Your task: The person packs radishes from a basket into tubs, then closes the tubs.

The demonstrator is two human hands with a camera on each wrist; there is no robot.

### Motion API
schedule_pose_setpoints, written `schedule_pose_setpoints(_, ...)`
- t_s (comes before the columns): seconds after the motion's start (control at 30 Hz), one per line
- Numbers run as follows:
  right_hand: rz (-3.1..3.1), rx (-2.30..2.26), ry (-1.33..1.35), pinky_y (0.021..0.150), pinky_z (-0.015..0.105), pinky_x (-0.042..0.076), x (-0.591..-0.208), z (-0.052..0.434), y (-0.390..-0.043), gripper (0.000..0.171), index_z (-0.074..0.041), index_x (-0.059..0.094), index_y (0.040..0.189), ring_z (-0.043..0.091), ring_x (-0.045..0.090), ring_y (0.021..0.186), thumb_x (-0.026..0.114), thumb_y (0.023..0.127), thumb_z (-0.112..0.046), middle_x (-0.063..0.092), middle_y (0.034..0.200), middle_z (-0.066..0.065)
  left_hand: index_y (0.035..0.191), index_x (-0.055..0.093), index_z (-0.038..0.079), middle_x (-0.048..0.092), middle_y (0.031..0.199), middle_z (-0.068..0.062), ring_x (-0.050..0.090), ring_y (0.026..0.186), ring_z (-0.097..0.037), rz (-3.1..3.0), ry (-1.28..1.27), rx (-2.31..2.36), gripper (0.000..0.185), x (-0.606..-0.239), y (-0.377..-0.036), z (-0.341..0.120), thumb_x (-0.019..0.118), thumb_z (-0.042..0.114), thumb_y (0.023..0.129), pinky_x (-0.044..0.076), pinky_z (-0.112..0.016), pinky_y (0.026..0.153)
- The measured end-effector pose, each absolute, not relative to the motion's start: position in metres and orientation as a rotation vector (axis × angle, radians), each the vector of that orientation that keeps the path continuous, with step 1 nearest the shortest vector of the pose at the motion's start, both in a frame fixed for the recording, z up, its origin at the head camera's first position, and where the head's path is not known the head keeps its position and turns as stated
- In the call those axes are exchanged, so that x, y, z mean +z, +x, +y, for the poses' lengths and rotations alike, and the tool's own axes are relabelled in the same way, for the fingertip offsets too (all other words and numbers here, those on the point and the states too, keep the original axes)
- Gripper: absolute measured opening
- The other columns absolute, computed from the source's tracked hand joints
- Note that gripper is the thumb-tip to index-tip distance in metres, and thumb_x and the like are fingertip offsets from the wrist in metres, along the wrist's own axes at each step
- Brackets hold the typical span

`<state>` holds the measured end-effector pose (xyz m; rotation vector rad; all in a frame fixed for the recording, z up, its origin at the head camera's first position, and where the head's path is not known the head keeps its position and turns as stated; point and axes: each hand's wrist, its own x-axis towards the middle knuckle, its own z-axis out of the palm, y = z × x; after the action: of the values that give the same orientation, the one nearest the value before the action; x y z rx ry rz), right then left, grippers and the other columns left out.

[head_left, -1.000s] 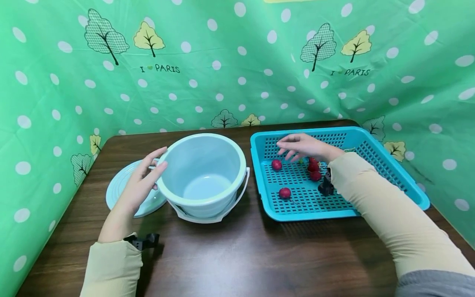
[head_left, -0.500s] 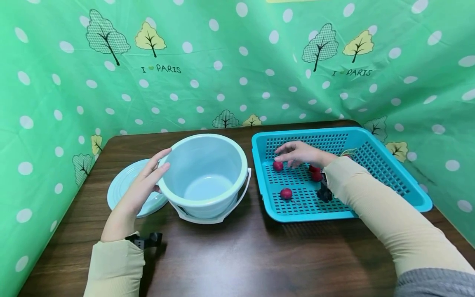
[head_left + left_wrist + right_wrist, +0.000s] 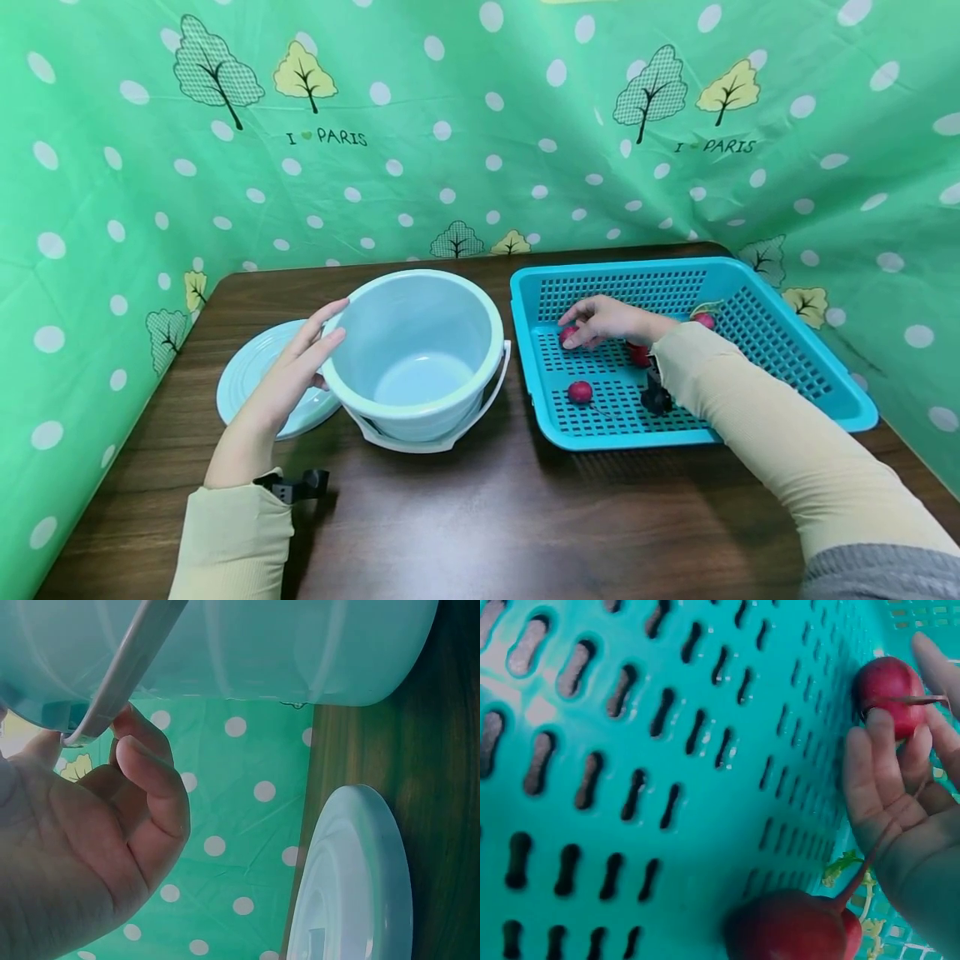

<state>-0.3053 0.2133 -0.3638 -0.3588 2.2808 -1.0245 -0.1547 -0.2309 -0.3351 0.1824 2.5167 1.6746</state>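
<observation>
On the dark wooden table (image 3: 465,517), right hand (image 3: 611,319) reached into teal perforated basket (image 3: 780,350), fingers curled around a red radish (image 3: 567,335) on its floor. Other radishes (image 3: 579,392) lay nearby. Left hand (image 3: 288,379) rested against pale blue bucket (image 3: 416,350) rim, fingers straight, beside the lid (image 3: 247,375).
</observation>
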Motion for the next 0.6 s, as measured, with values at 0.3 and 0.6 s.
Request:
schedule_pose_setpoints(0.3, 2.356, -0.904, -0.410, 0.080, 0.037, 0.055, -0.3665, 0.2133, -0.3031, 0.047, 0.002, 0.059, 0.126, 0.019, 0.059, 0.079, 0.076, 0.087, -0.017, 0.048, 0.074, -0.001, 0.156, 0.025, 0.034, 0.020, 0.159, -0.001, 0.051, 0.092, -0.011, 2.507, 0.152, 1.661, 0.057, -0.3342, -0.1541, -0.2309, 0.041, 0.048, 0.104, 0.047, -0.029, 0.069)
schedule_pose_setpoints(0.6, 2.417, -0.787, -0.352, 0.073, 0.033, 0.051, -0.3640, 0.2139, -0.3020, 0.046, -0.005, 0.057, 0.120, 0.021, 0.061, 0.079, 0.072, 0.089, -0.035, 0.060, 0.099, 0.008, 0.156, 0.025, 0.035, 0.017, 0.161, -0.001, 0.050, 0.093, -0.011, 2.509, 0.133, 1.653, 0.058, -0.3310, -0.1538, -0.2314, 0.042, 0.049, 0.103, 0.047, -0.028, 0.067)
